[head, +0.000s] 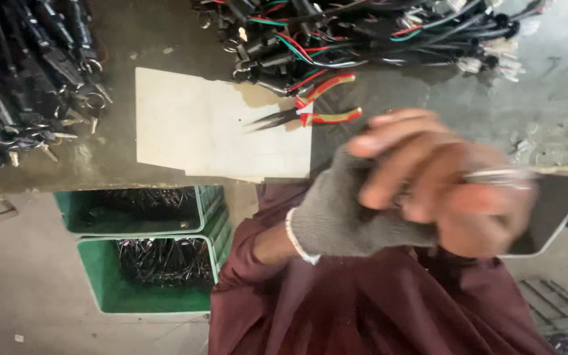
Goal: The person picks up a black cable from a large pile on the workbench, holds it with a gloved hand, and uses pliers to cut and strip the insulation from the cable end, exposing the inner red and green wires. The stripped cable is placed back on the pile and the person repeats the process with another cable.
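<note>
Both hands are raised together in front of the person's chest, close to the head camera and blurred by motion. The left hand (pixel 363 197) wears a grey fingerless knit glove with a white cuff at the wrist; its bare fingers (pixel 389 148) are curled over the right hand (pixel 481 204), pressed against it; the right hand's fingers are closed inward, and a thin pale metallic piece (pixel 501 175) shows at its knuckles, apparently pinched there, though the blur prevents telling what it is or exactly how it is gripped.

Beyond the hands, on the grey workbench (pixel 547 98), lie long-nose pliers (pixel 310 112) with red and yellow handles, handles parted, tips resting on a pale sheet of card (pixel 192 125); the pliers are untouched, well apart from either hand. Just beside the pliers sits a heap of black, red and green wire harnesses (pixel 363 33); a second pile of black connectors with metal rings (pixel 27 79) occupies the bench's other end.

Below the bench edge stand two green crates (pixel 100 289), one behind the other, both holding dark wiring; the person's maroon garment (pixel 363 309) fills the foreground.
</note>
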`<state>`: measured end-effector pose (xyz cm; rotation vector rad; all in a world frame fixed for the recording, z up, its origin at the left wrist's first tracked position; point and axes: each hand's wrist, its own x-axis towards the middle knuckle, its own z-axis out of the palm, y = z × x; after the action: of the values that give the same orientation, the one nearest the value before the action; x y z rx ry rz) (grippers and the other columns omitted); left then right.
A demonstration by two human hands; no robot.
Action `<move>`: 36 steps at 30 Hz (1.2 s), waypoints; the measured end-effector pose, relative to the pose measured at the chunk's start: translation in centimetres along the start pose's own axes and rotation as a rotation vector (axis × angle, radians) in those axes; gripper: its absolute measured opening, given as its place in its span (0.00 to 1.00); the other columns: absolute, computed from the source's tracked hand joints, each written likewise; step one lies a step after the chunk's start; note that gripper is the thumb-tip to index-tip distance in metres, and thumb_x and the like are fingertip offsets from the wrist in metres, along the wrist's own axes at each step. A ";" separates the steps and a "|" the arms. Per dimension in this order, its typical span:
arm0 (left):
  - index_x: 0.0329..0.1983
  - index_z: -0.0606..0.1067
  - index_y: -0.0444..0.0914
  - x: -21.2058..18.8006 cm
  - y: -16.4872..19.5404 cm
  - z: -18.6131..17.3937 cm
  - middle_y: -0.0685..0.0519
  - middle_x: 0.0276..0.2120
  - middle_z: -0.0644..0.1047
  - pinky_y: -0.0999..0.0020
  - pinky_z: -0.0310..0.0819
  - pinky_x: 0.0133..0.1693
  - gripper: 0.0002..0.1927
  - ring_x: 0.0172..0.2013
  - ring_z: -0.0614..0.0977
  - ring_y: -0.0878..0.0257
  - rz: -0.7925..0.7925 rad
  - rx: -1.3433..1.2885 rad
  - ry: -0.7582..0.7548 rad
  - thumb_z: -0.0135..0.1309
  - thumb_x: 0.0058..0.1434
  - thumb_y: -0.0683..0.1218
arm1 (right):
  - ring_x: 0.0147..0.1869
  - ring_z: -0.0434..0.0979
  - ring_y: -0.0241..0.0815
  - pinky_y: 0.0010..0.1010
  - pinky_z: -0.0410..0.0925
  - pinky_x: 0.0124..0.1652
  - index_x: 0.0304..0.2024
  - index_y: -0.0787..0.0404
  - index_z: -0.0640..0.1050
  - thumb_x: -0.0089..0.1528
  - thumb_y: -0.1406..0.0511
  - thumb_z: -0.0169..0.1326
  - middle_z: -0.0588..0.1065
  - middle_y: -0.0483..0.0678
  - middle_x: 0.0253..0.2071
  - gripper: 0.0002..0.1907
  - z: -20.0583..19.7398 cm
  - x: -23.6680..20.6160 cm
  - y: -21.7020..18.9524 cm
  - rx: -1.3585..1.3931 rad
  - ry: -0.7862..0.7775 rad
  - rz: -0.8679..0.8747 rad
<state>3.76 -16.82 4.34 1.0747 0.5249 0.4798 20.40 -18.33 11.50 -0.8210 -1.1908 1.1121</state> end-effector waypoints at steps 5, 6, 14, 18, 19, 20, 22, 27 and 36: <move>0.55 0.69 0.38 -0.6 -0.6 1.9 0.52 0.45 0.79 0.69 0.78 0.46 0.26 0.43 0.81 0.62 0.183 0.002 -0.050 0.67 0.61 0.51 | 0.56 0.76 0.56 0.50 0.63 0.61 0.38 0.56 0.74 0.71 0.48 0.45 0.79 0.50 0.45 0.21 -2.8 -0.4 -1.2 0.291 -0.070 -0.201; 0.55 0.68 0.38 -0.2 -0.2 1.9 0.52 0.45 0.79 0.70 0.78 0.46 0.23 0.43 0.81 0.63 0.185 -0.069 -0.057 0.65 0.65 0.50 | 0.55 0.76 0.55 0.49 0.64 0.60 0.39 0.57 0.74 0.71 0.48 0.45 0.79 0.50 0.45 0.20 -3.2 -0.9 -1.0 0.303 -0.106 -0.215; 0.60 0.70 0.33 0.7 -1.8 -4.3 0.49 0.46 0.78 0.66 0.77 0.49 0.22 0.46 0.81 0.60 0.097 -0.224 -0.327 0.57 0.76 0.55 | 0.51 0.77 0.50 0.43 0.66 0.53 0.45 0.59 0.73 0.68 0.53 0.53 0.79 0.50 0.44 0.16 -3.1 2.0 2.5 0.074 0.334 -0.396; 0.59 0.74 0.28 1.9 -0.7 -5.2 0.52 0.38 0.79 0.65 0.76 0.46 0.26 0.38 0.81 0.62 0.036 -1.013 -0.389 0.60 0.68 0.53 | 0.48 0.77 0.47 0.40 0.67 0.50 0.47 0.61 0.72 0.67 0.56 0.56 0.79 0.50 0.44 0.16 -1.9 3.1 6.2 -0.424 0.245 -0.036; 0.59 0.73 0.30 1.3 0.4 -6.0 0.50 0.40 0.79 0.64 0.76 0.48 0.23 0.40 0.80 0.61 0.000 -0.872 -0.256 0.61 0.70 0.51 | 0.48 0.77 0.47 0.39 0.67 0.49 0.48 0.61 0.72 0.67 0.56 0.57 0.79 0.50 0.44 0.16 -1.5 2.0 7.0 -0.512 0.039 0.065; 0.59 0.73 0.32 1.0 1.2 -6.6 0.49 0.41 0.79 0.63 0.76 0.49 0.20 0.42 0.80 0.60 0.082 -0.590 -0.146 0.61 0.71 0.48 | 0.47 0.77 0.46 0.39 0.67 0.48 0.49 0.61 0.72 0.67 0.57 0.58 0.79 0.50 0.44 0.17 -1.2 0.4 7.8 -0.592 -0.159 0.151; 0.55 0.74 0.35 0.7 2.0 -7.4 0.48 0.45 0.79 0.61 0.77 0.51 0.13 0.46 0.81 0.58 0.266 0.141 0.055 0.61 0.70 0.42 | 0.46 0.77 0.45 0.37 0.68 0.47 0.50 0.62 0.72 0.66 0.58 0.60 0.78 0.50 0.44 0.18 -1.4 -2.5 9.5 -0.707 -0.239 0.245; 0.57 0.72 0.35 0.9 -1.2 -4.8 0.47 0.50 0.79 0.63 0.79 0.48 0.17 0.44 0.81 0.60 0.242 -0.117 0.469 0.62 0.67 0.39 | 0.43 0.77 0.41 0.33 0.69 0.43 0.54 0.63 0.71 0.65 0.61 0.64 0.78 0.50 0.44 0.21 -2.9 -5.0 11.8 -0.887 -0.093 0.226; 0.49 0.77 0.35 -0.1 -1.6 -5.7 0.45 0.56 0.72 0.70 0.79 0.45 0.14 0.49 0.78 0.61 0.419 0.219 0.408 0.64 0.61 0.36 | 0.44 0.73 0.46 0.31 0.66 0.41 0.59 0.67 0.68 0.59 0.58 0.62 0.73 0.53 0.47 0.31 -3.8 -2.4 8.9 -0.532 -0.180 0.177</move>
<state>0.35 -13.58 0.79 1.3118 0.7247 1.0428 22.12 -17.91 1.69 -1.2705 -1.6249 1.0375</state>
